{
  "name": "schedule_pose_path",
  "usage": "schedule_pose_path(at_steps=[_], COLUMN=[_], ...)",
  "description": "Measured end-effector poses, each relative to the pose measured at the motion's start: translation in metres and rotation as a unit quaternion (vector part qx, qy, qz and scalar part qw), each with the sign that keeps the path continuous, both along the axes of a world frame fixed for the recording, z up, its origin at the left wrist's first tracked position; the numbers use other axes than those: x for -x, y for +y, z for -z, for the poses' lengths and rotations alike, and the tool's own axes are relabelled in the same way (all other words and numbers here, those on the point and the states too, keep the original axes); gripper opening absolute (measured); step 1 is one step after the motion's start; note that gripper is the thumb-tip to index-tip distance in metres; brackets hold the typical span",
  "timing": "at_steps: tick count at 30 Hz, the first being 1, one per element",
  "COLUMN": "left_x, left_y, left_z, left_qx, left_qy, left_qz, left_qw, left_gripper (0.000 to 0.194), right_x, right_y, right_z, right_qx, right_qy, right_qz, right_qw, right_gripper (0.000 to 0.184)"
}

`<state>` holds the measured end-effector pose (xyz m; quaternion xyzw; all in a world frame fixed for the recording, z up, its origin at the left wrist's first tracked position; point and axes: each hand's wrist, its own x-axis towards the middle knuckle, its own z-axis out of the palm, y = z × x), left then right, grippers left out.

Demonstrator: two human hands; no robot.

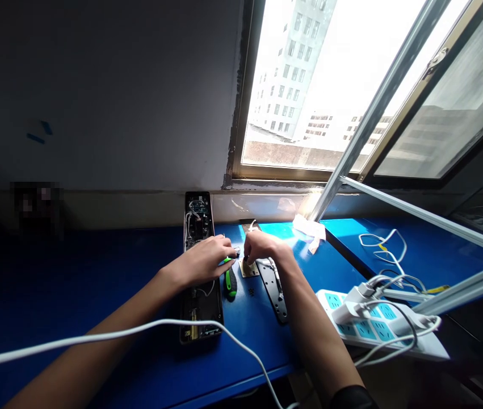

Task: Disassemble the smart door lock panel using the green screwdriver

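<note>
My left hand (212, 254) reaches over the edge of a long black casing (198, 227) full of wires and circuit boards. Its fingers and thumb curl around a small shiny piece (237, 251), too small to name. My right hand (261, 246) is closed in a pinch over a small yellowish square plate (250, 270). Something dark shows at its fingertips, but I cannot make out its kind. A green and black screwdriver (230, 282) lies under and just in front of my left hand. Several tiny dark screws (251, 292) lie near the plate.
A black perforated panel (272, 287) lies beside my right forearm. A white power strip (369, 324) with plugs stands at right, by a metal frame (347, 153). A white cable (139, 328) crosses in front. The blue table (147, 250) meets the wall below a window.
</note>
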<state>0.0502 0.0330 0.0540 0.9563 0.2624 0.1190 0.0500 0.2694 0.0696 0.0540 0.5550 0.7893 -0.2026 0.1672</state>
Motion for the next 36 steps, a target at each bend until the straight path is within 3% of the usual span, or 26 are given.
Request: schedule_pose_path(at_steps=[7, 13, 19, 22, 25, 30, 36], left_x=[0.001, 0.008, 0.034, 0.053, 0.070, 0.079, 0.075], left_y=[0.002, 0.000, 0.010, 0.017, 0.022, 0.022, 0.018], left_z=[0.003, -0.012, -0.035, -0.043, -0.049, -0.052, -0.055], left_qx=[0.004, 0.054, 0.089, 0.107, 0.113, 0.124, 0.136], left_qy=[-0.007, -0.032, -0.034, -0.030, -0.018, -0.010, 0.008], left_qz=[0.007, -0.021, -0.076, -0.118, -0.155, -0.186, -0.201], left_qw=[1.000, 0.998, 0.993, 0.987, 0.981, 0.975, 0.970], left_gripper=[0.023, 0.027, 0.027, 0.028, 0.027, 0.028, 0.025], right_x=[0.000, 0.001, 0.015, 0.035, 0.058, 0.085, 0.090], right_y=[-0.003, 0.000, 0.000, -0.002, -0.005, -0.006, 0.000], right_z=[-0.004, -0.007, -0.030, -0.045, -0.054, -0.050, -0.039], right_qx=[-0.006, -0.049, -0.119, -0.149, -0.164, -0.159, -0.182], right_qy=[0.001, 0.022, 0.118, 0.173, 0.216, 0.225, 0.200], right_qz=[0.002, 0.003, -0.023, -0.065, -0.110, -0.144, -0.151], right_qw=[1.000, 0.999, 0.986, 0.971, 0.956, 0.951, 0.951], right_gripper=[0.036, 0.030, 0.025, 0.018, 0.022, 0.029, 0.023])
